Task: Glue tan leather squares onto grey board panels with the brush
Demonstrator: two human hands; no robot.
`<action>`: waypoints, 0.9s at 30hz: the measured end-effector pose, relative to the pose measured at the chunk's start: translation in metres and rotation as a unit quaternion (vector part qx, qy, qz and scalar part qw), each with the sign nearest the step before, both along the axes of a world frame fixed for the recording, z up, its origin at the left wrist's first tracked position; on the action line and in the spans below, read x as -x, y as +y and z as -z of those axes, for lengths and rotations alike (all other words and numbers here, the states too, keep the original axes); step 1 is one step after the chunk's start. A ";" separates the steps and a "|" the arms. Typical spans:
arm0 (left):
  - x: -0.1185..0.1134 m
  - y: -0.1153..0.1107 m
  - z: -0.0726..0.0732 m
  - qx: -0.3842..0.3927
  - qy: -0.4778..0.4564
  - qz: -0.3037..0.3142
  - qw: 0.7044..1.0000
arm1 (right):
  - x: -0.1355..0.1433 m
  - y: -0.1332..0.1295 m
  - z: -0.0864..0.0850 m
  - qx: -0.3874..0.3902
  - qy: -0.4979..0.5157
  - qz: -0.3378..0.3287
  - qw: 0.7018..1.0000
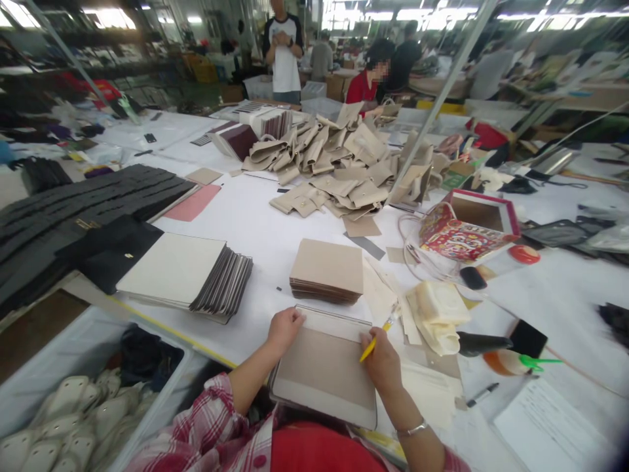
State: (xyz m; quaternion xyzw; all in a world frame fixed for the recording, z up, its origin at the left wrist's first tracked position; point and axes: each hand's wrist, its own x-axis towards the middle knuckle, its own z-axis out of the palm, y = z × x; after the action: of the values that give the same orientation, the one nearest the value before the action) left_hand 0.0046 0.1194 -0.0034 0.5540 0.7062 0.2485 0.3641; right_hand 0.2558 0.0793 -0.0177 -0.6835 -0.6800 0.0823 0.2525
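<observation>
In front of me at the table edge lies a flat beige panel (327,367) with dark edges and a paler strip along its top and bottom. My left hand (285,331) pinches its upper left corner between thumb and fingers. At the upper right corner, my right hand (386,367) is closed around a yellow brush (366,351), its tip pointing up and away; these fingers also touch the panel's edge. Just beyond the panel stands a neat stack of smaller beige pieces (327,265). A larger stack of off-white, dark-edged panels (171,269) is fanned out to the left.
A heap of beige flap pieces (339,164) covers the table's far middle. On the right are a patterned box (462,229), a cream block (437,305), a glue bottle (506,362) and a pen (483,394). A plastic bin (162,400) stands lower left. Two people are across the table.
</observation>
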 end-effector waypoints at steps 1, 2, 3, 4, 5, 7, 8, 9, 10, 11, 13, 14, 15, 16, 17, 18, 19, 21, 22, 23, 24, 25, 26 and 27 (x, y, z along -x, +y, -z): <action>0.000 0.001 0.001 -0.005 0.013 0.000 1.000 | 0.000 0.002 0.002 -0.010 -0.003 -0.002 1.000; 0.000 0.002 0.002 -0.007 0.024 0.001 1.000 | 0.001 0.003 0.004 -0.018 -0.004 -0.004 1.000; 0.000 0.003 0.002 -0.007 0.032 0.002 0.999 | 0.001 0.004 0.005 -0.024 -0.005 -0.006 1.000; 0.000 0.004 0.003 -0.006 0.038 0.003 0.999 | 0.001 0.004 0.006 -0.028 -0.007 -0.009 1.000; 0.000 0.005 0.004 -0.004 0.043 0.004 0.999 | 0.002 0.005 0.006 -0.030 -0.010 -0.012 0.999; 0.001 0.007 0.004 0.001 0.050 0.004 0.999 | 0.002 0.005 0.005 -0.030 -0.019 -0.014 0.999; 0.001 0.007 0.004 0.004 0.053 0.003 0.999 | 0.002 0.006 0.005 -0.028 -0.024 -0.016 0.999; 0.001 0.008 0.004 0.008 0.054 0.001 0.998 | 0.003 0.006 0.005 -0.027 -0.029 -0.015 0.999; 0.002 0.009 0.005 0.012 0.055 0.000 0.998 | 0.003 0.006 0.005 -0.025 -0.033 -0.013 0.999; 0.002 0.010 0.005 0.016 0.056 -0.002 0.998 | 0.003 0.007 0.005 -0.023 -0.036 -0.012 0.999; 0.003 0.011 0.005 0.025 0.054 -0.003 0.998 | 0.003 0.008 0.007 -0.020 -0.043 -0.012 0.999; 0.003 0.011 0.006 0.029 0.053 -0.003 0.998 | 0.002 0.008 0.007 -0.020 -0.047 -0.012 0.999; 0.003 0.011 0.007 0.033 0.051 -0.002 0.998 | 0.002 0.009 0.008 -0.023 -0.051 -0.012 0.998; 0.003 0.012 0.007 0.036 0.049 0.000 0.998 | 0.002 0.009 0.009 -0.027 -0.055 -0.013 0.998; 0.003 0.012 0.008 0.038 0.047 0.002 0.998 | 0.002 0.009 0.009 -0.031 -0.059 -0.013 0.998; 0.004 0.012 0.009 0.040 0.046 0.005 0.998 | 0.002 0.009 0.010 -0.034 -0.063 -0.015 0.997; 0.004 0.013 0.009 0.041 0.046 0.009 0.998 | 0.002 0.010 0.010 -0.036 -0.066 -0.019 0.997; 0.004 0.013 0.010 0.042 0.048 0.018 0.998 | 0.002 0.010 0.009 -0.037 -0.071 -0.027 0.996; 0.004 0.013 0.010 0.042 0.049 0.022 0.998 | 0.002 0.009 0.008 -0.036 -0.071 -0.029 0.996; 0.004 0.014 0.010 0.041 0.051 0.025 0.998 | 0.002 0.009 0.007 -0.035 -0.070 -0.031 0.996; 0.005 0.014 0.010 0.040 0.053 0.029 0.997 | 0.002 0.009 0.006 -0.033 -0.069 -0.031 0.997; 0.005 0.014 0.009 0.039 0.054 0.032 0.997 | 0.003 0.009 0.006 -0.031 -0.067 -0.030 0.997; 0.005 0.014 0.009 0.038 0.055 0.035 0.997 | 0.002 0.009 0.005 -0.028 -0.065 -0.029 0.997; 0.005 0.014 0.009 0.038 0.056 0.038 0.997 | 0.002 0.008 0.005 -0.026 -0.062 -0.029 0.997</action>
State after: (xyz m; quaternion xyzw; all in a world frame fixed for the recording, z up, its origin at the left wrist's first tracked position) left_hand -0.0007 0.1333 -0.0124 0.5793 0.7130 0.1760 0.3538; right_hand 0.2537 0.0877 -0.0228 -0.6607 -0.7154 0.0297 0.2252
